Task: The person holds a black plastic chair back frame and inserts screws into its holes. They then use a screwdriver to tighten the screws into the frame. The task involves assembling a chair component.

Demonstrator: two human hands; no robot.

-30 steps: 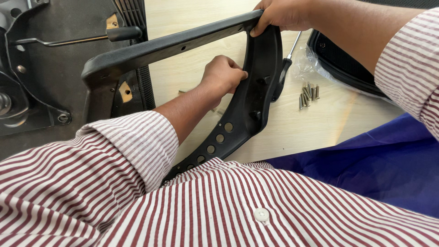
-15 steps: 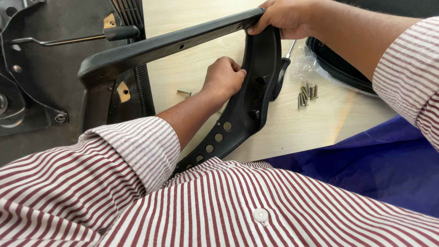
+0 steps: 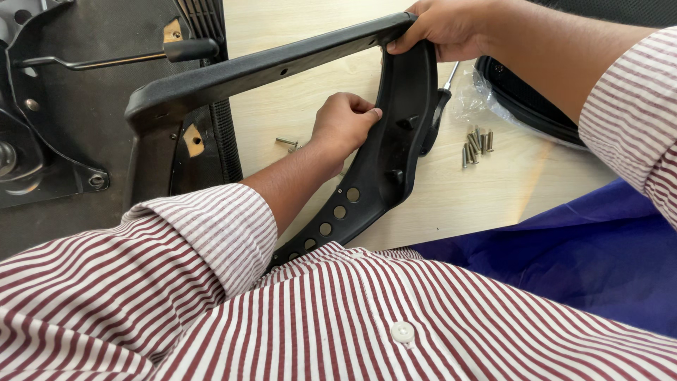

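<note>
Armrest frame (image 3: 282,67) — corner in right hand's (image 3: 441,28) grip.

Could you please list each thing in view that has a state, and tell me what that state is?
Black plastic chair armrest frame: lifted off the table, tilted.
Right hand: closed on the frame's top corner.
Left hand: fingers curled against the frame's inner edge.
Loose metal screws: lying in a cluster on the table.
Single screw: lying apart.
Black-handled screwdriver: lying on the table, partly hidden.

The black plastic armrest frame (image 3: 384,152), a curved bar with a row of round holes, stands tilted above the table (image 3: 493,190), its top corner gripped.
</note>
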